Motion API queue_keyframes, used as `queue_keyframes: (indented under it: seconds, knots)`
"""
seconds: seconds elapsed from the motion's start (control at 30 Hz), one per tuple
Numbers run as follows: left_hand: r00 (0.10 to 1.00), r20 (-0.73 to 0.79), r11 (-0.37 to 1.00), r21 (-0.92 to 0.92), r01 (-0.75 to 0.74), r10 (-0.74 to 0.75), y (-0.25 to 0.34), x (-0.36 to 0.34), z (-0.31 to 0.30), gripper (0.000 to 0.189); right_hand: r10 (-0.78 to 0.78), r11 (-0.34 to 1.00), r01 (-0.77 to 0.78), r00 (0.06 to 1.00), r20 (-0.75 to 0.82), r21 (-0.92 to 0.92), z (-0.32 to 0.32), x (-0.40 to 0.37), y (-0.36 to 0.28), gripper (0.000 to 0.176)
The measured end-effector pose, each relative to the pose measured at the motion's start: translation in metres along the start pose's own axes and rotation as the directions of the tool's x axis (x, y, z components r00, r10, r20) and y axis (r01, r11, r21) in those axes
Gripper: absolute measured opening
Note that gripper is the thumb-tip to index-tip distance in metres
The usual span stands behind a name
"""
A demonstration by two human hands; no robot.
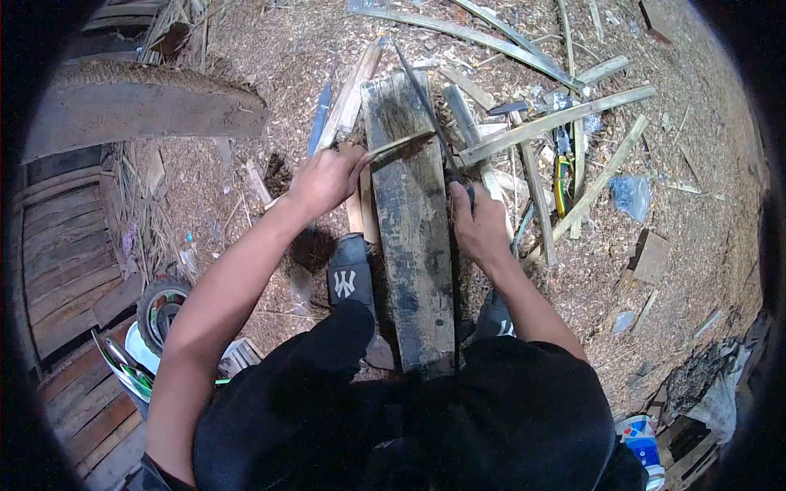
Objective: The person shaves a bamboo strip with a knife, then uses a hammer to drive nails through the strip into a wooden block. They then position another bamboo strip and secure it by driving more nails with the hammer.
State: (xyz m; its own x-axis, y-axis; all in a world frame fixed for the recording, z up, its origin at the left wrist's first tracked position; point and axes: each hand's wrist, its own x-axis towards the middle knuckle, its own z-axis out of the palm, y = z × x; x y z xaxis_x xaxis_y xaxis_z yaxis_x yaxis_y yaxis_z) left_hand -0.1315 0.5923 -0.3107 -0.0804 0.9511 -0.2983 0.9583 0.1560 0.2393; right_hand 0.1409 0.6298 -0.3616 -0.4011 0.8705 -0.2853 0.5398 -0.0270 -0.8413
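My left hand (330, 178) is closed on the near end of a thin wooden strip (403, 146), pressing it at the left edge of a weathered wooden beam (413, 237). The strip lies across the beam's top. My right hand (481, 222) grips the dark handle of a hand saw (424, 96) on the beam's right side. Its long, tapering blade points up and away to the left, crossing close by the strip's right end. The beam runs lengthwise between my two shoes (350, 274).
Wood shavings cover the ground. To the right lie a hammer (509, 107), pliers with yellow-green handles (562, 176), several loose wooden slats (565, 123) and a crumpled plastic bag (630, 197). A thick timber (155, 106) juts in at upper left. A wheel (164, 315) stands near a bucket (141, 350).
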Motion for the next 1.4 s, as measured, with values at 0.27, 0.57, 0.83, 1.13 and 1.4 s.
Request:
queue_keyframes:
  seconds: [0.27,0.57,0.83,1.13,1.4]
  knots:
    - [0.997,0.070,0.999,0.020,0.039,-0.040,-0.002,0.000,0.000,0.022,0.074,0.993,-0.069,0.996,0.041,-0.098,0.008,0.002,0.008,0.042]
    - [0.998,0.046,0.999,0.026,0.034,-0.036,0.001,-0.001,-0.002,0.019,-0.033,0.989,0.036,0.999,-0.018,0.141,0.006,0.000,0.005,0.044]
    - [0.996,0.082,0.998,0.040,0.042,-0.045,-0.001,-0.001,0.000,0.025,0.008,0.997,-0.008,1.000,0.006,0.081,0.010,-0.006,0.015,0.046]
    - [0.996,0.069,0.997,0.051,0.051,-0.055,-0.003,-0.002,0.002,0.025,-0.129,0.976,0.149,0.983,-0.130,0.158,0.006,-0.009,0.010,0.051]
    - [0.999,0.040,1.000,-0.023,-0.005,0.006,-0.008,-0.003,0.006,0.020,-0.080,0.978,0.089,0.995,-0.057,0.189,-0.004,-0.011,0.003,0.050]
